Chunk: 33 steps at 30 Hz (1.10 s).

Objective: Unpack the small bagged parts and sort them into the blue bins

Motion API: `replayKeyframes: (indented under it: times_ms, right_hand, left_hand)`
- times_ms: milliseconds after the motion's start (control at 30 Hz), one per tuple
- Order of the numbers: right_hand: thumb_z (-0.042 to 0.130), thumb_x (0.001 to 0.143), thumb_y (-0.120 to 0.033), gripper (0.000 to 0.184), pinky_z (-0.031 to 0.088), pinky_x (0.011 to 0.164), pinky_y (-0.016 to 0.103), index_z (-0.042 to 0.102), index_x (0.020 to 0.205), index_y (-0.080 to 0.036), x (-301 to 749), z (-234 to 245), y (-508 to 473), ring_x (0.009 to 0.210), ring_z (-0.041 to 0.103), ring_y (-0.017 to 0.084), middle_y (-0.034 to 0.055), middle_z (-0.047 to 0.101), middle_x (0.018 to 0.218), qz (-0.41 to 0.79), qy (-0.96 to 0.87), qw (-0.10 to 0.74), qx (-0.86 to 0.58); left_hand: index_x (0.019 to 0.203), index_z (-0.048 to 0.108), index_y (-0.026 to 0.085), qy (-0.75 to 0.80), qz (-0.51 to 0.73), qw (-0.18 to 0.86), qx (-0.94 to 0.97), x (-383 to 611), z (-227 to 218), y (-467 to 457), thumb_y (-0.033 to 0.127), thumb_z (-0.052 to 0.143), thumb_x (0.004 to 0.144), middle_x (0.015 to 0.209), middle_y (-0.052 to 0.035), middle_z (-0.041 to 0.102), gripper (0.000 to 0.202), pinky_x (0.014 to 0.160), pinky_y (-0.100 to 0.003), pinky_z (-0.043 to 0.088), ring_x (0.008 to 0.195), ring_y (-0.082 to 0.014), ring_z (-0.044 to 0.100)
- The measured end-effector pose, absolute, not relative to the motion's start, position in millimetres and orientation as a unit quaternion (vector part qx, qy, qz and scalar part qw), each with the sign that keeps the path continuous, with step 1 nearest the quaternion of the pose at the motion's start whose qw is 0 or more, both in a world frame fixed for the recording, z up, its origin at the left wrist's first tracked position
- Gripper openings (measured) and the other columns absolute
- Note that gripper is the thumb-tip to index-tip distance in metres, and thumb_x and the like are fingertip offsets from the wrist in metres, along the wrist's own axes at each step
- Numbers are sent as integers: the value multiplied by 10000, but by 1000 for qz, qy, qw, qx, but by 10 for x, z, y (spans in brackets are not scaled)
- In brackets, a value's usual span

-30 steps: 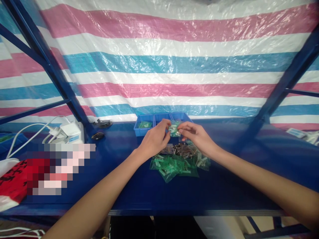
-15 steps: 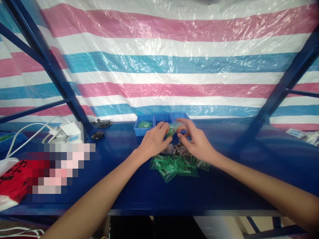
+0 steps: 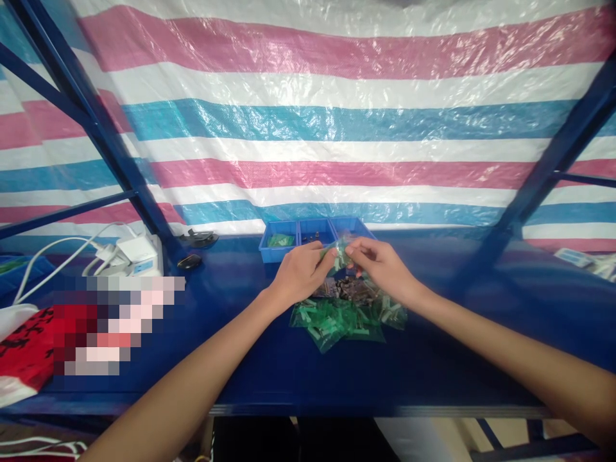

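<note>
Between my hands is a small green-tinted plastic bag (image 3: 341, 254) with pale pieces inside. My left hand (image 3: 304, 268) pinches its left side with thumb and fingers. My right hand (image 3: 382, 264) grips the other side, thumb against forefinger. Just below my hands lies a heap of small dark and brownish parts (image 3: 353, 290), partly covered by the right hand. In front of it are several green plastic bags (image 3: 332, 321) holding white strip-like pieces. Behind my hands stands a blue divided bin (image 3: 273, 255); a green bag (image 3: 281, 240) lies in its left compartment and a few small parts in the middle one.
The blue table (image 3: 308, 378) ends at a near edge. To the left are a white power strip with plugs and cables (image 3: 137, 253), a black mouse-like object (image 3: 189, 262), a dark object (image 3: 199, 238) and a red bag (image 3: 29, 346). Blue frame posts (image 3: 110, 154) flank a striped sheet (image 3: 337, 122).
My right hand has closed from spread fingers onto the bag's right side. The bag has shifted slightly right, and more of the bin's middle compartment shows.
</note>
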State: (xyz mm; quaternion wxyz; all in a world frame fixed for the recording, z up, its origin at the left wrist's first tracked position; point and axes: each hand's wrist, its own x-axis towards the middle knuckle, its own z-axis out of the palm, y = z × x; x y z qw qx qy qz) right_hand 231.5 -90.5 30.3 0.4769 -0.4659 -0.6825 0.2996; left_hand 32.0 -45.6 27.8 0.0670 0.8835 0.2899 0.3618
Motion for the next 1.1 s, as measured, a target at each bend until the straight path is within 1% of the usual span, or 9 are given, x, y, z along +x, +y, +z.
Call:
replayKeyframes:
  times_ms: [200,333,500,567,633,733,800,900,1100]
  right_hand:
    - [629,933,-506,333,478,541,280,626,843,-186,2378,277,-869,523,579,142,12,646,601,327,-640,514,-468]
    - [721,867,-491,336,513,540,284,626,964,-183,2374,266,-843,611,675,185,24,683,665,365,-598,549,-456]
    - [700,873,-469,362,550,584,308,603,1097,-201,2360,256,-830,867,716,243,92,740,945,364,-610,544,-447]
    - [666,891,-443,316,552,615,326,623,1089,-201,2373,251,-818,881,698,243,96,730,969,319,-634,521,-475]
    - [627,908,-391,246,548,675,351,650,1063,-201,2399,249,-801,872,685,238,91,725,973,240,-672,483,-507]
    - [568,926,-300,158,518,735,368,683,972,-202,2452,249,-771,822,674,226,75,733,936,121,-737,401,-531]
    - [547,927,-254,160,502,755,375,697,920,-201,2494,237,-752,829,669,236,74,736,919,67,-775,334,-532]
    - [555,913,-205,169,489,794,391,724,907,-203,2562,189,-723,913,662,271,89,743,958,18,-810,242,-534]
    - [601,903,-196,157,497,753,391,755,903,-226,2653,99,-672,885,683,295,105,762,961,44,-813,215,-540]
  left_hand:
    - [703,543,178,306,390,233,837,365,243,-455,522,608,952,622,26,559,430,546,-259,335,565,-117,513]
    - [769,611,174,321,400,267,816,361,251,-423,464,635,937,656,8,642,336,576,-256,398,604,-136,587]
    - [851,663,182,388,480,157,771,192,357,-217,378,638,925,649,20,621,212,621,-265,412,616,-139,566]
    - [852,669,185,417,492,95,758,78,389,-85,394,656,912,644,23,596,218,634,-272,414,616,-143,553]
    - [1007,680,192,451,484,64,747,-34,390,46,404,644,923,689,16,630,231,678,-287,443,654,-163,593]
    - [1320,565,180,520,448,8,727,-161,340,186,407,643,920,896,-49,700,466,810,-359,498,889,-254,666]
    - [1391,518,155,551,411,-41,725,-210,298,219,382,624,929,1116,-129,673,525,925,-429,497,1092,-317,634]
    - [1339,585,169,576,373,-72,724,-237,261,204,349,560,959,1276,-173,588,422,987,-487,479,1196,-356,586]
    - [1113,703,201,536,310,-72,782,-201,241,133,331,468,1001,1138,-133,666,291,962,-510,453,1125,-348,596]
